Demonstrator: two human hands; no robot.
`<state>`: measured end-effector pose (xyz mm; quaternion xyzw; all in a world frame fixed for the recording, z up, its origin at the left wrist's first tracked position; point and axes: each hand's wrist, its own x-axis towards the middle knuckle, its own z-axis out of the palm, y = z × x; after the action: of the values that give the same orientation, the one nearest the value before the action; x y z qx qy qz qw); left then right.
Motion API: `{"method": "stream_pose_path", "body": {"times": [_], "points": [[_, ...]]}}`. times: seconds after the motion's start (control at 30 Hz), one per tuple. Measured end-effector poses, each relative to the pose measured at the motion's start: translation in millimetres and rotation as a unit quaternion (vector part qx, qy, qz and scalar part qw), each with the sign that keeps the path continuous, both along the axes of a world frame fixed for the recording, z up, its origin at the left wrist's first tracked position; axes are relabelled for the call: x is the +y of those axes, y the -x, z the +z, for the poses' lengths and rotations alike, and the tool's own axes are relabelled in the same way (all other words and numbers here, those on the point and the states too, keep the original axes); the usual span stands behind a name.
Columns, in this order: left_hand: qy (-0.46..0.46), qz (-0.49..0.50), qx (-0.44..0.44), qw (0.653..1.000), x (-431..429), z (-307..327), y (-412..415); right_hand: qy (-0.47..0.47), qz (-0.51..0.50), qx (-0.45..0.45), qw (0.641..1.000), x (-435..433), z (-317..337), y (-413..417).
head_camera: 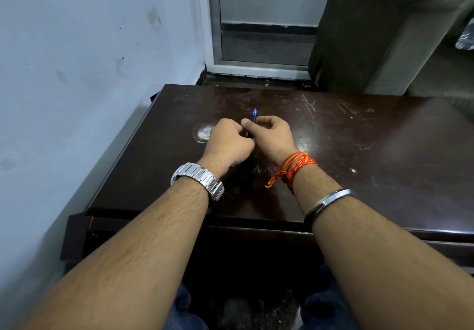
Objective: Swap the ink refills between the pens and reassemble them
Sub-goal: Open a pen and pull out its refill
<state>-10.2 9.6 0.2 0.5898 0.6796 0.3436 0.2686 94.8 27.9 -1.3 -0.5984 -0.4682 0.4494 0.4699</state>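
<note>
One pen (254,119) is pinched between left hand (227,141) and right hand (272,135) above the table (359,150), blue end outward. No second pen or loose refill is seen; progress cannot be judged.

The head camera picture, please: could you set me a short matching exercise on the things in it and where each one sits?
Things:
1. watch
2. red thread
3. pen
4. table

Places:
A. under both hands
B. left wrist
C. sticking up between the hands
D. right wrist

Pairs: 1-B, 2-D, 3-C, 4-A
</note>
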Motion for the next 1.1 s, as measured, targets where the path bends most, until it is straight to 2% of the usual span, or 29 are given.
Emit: {"method": "stream_pose_path", "body": {"times": [0.1, 0.37, 0.53, 0.93, 1.1], "points": [[0.001, -0.009, -0.004, 1.0, 0.0, -0.3, -0.2, -0.01, -0.01, -0.004, 1.0, 1.0, -0.7, -1.2], [0.011, -0.018, -0.018, 1.0, 0.4, -0.9, 0.9, 0.0, -0.01, 0.056, 0.998, 4.1, -0.1, 2.5], [0.014, -0.017, -0.022, 1.0, -0.3, -0.6, 1.0, 0.0, -0.011, 0.015, 1.0, 1.2, -2.2, 0.5], [0.051, -0.04, -0.036, 0.997, -1.7, -1.1, 1.0, -0.012, -0.053, 0.046, 0.997, 7.5, -1.9, -1.4], [0.098, -0.059, -0.063, 0.991, -2.1, 2.5, 3.4, -0.02, -0.064, 0.048, 0.997, 8.9, 0.5, -6.2]]}}
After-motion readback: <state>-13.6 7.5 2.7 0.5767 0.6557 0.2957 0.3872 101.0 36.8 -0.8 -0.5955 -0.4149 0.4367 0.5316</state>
